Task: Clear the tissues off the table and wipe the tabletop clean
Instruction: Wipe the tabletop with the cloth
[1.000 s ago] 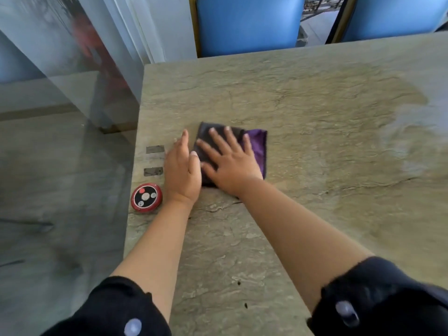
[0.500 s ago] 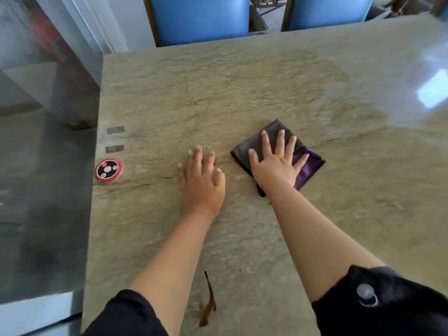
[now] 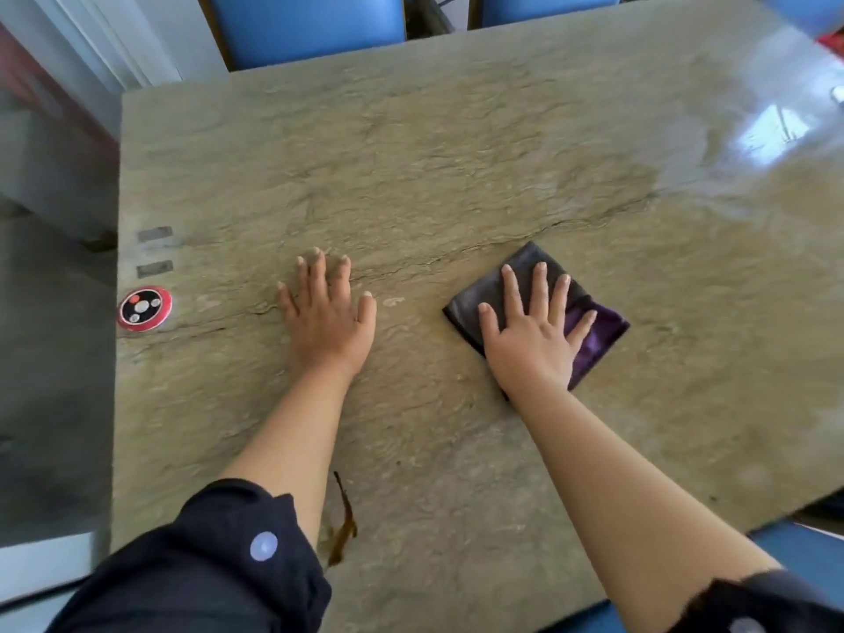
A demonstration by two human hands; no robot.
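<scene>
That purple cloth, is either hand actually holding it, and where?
No grip. The right hand presses flat on the purple cloth, fingers straight; the left hand rests on the table.

Bright daylight, window glare on the table (image 3: 776, 125) far right, wide-angle bending, slight blur.

"What colour is the desk (image 3: 456, 175)?"
"Sandy brown, with wavy stone lines. The cloth (image 3: 589, 331) is black and purple."
"And the button (image 3: 144, 308)?"
"Red and black, with grey dots. The chairs (image 3: 310, 20) are blue."
</scene>
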